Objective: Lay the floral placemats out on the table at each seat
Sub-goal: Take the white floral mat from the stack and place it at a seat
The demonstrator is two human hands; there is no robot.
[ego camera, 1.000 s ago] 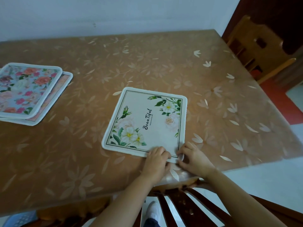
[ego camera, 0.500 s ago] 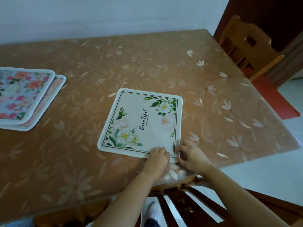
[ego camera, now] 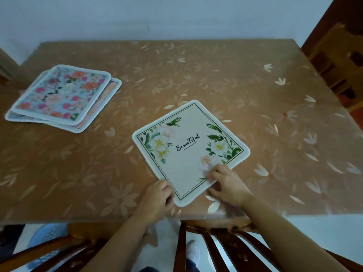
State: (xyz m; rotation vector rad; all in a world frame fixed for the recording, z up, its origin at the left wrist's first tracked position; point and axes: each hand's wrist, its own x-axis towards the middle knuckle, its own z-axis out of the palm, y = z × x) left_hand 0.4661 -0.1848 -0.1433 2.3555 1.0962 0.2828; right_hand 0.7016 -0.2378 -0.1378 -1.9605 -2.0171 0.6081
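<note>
A cream placemat (ego camera: 188, 152) with white flowers and the word "Beautiful" lies turned like a diamond near the table's front edge. My left hand (ego camera: 157, 199) grips its near left edge, fingers curled at the rim. My right hand (ego camera: 225, 182) presses fingertips on its near right part, thumb by the edge. A stack of pink-and-orange floral placemats (ego camera: 62, 97) rests at the far left of the table, apart from both hands.
The table (ego camera: 216, 79) has a brown cover with pale petal print. A dark wooden chair back (ego camera: 216, 244) stands just in front of me under the table's edge. Another wooden chair (ego camera: 337, 61) is at the far right. A wall runs behind the table.
The cream placemat has been rotated on the table, so its text now reads nearly level. Both hands shifted along its near corner. The camera view swung left, showing more of the stack.
</note>
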